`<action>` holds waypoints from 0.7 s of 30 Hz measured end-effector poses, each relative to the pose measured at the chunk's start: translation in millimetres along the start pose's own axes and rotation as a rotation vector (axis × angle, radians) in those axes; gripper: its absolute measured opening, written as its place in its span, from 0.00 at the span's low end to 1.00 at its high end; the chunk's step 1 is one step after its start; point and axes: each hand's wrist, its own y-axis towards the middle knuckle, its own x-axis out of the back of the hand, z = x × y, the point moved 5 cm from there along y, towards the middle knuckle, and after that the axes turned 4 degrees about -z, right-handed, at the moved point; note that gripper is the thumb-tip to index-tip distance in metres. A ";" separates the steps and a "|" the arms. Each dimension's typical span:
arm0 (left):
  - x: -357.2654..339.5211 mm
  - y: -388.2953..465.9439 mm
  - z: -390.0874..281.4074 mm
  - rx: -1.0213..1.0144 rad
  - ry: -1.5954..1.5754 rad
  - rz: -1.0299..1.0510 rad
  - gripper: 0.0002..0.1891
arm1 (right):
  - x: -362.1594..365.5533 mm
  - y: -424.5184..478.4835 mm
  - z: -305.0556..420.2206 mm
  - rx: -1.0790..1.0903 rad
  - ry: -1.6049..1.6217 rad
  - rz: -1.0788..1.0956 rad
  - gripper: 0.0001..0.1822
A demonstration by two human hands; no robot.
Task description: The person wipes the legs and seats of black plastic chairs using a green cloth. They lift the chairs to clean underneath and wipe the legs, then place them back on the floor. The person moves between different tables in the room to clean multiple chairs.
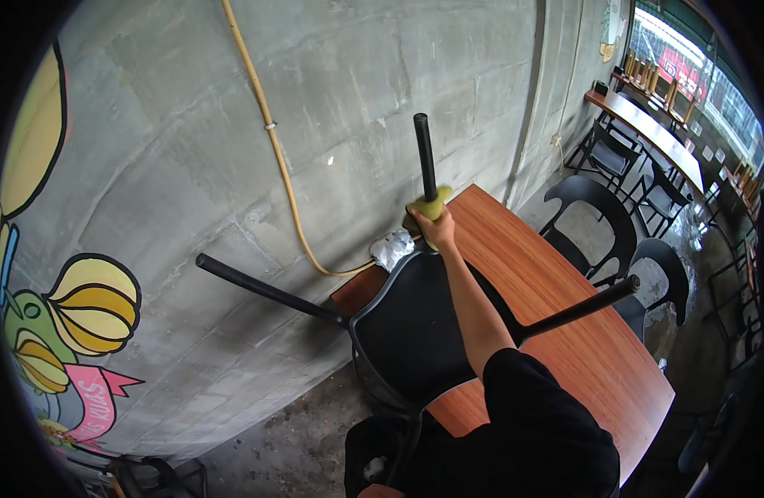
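Observation:
A black chair (413, 324) lies upside down on a wood-grain table (581, 367), its legs pointing up and outward. My right hand (440, 227) grips a yellow-green cloth (433, 205) wrapped around the chair's far leg (424, 152). Two other legs, a left one (270, 287) and a right one (581, 306), stick out to the sides. At the bottom edge, below the near leg (410, 445), a little skin shows that may be my left hand (381, 492); most of it is cut off, so its grip is hidden.
A crumpled silvery wrapping (391, 249) sits by the wall, where a yellowish conduit (281, 168) runs down. Black chairs (597, 224) line the table's right side. A long table (653, 134) stands farther back, near a window. The concrete wall (369, 93) borders the left.

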 end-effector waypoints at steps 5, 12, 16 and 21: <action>3.4 -71.9 42.4 -0.063 -0.133 0.119 0.38 | 4.9 36.3 9.2 -0.129 -0.091 0.149 0.39; -5.0 -13.9 2.4 -0.067 -0.069 -0.010 0.26 | 14.4 71.6 168.9 0.231 0.316 0.004 0.22; -8.3 40.7 -23.1 -0.077 0.014 -0.163 0.24 | 11.2 49.9 112.6 0.239 0.301 0.010 0.19; -6.8 37.5 -26.9 -0.035 0.088 -0.086 0.43 | -0.1 -3.4 -29.5 0.018 -0.018 0.010 0.29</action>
